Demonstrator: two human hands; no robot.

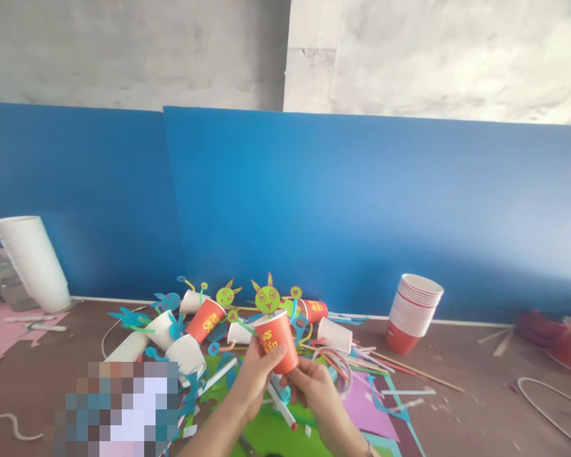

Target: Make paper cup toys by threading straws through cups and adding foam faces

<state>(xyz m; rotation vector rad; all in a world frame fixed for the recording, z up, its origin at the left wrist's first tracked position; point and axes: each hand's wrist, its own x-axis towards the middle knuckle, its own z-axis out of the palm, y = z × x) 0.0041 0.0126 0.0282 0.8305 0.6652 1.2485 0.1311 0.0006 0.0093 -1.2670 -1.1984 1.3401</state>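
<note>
A red paper cup (276,343) with yellow lettering is held tilted in my left hand (257,374), the thumb across its side. From the cup's mouth rises a green paper rabbit face (267,299) with pointed ears and heart-shaped eyes. Small paper discs on straws stick out at the cup's sides, one a green heart disc (295,292). My right hand (316,384) is closed just under the cup's base, fingers curled together; what they pinch is hidden. Below the hands lie a white marker with a red end (283,409) and green paper (266,435).
Behind the hands lie several white and red cups (207,320) with paper figures. A white cup stack (33,263) leans at left; a red-and-white cup stack (413,312) stands at right. Thin sticks (419,369), purple paper (368,406) and a white cord (547,406) lie about. A blue panel (361,209) stands behind.
</note>
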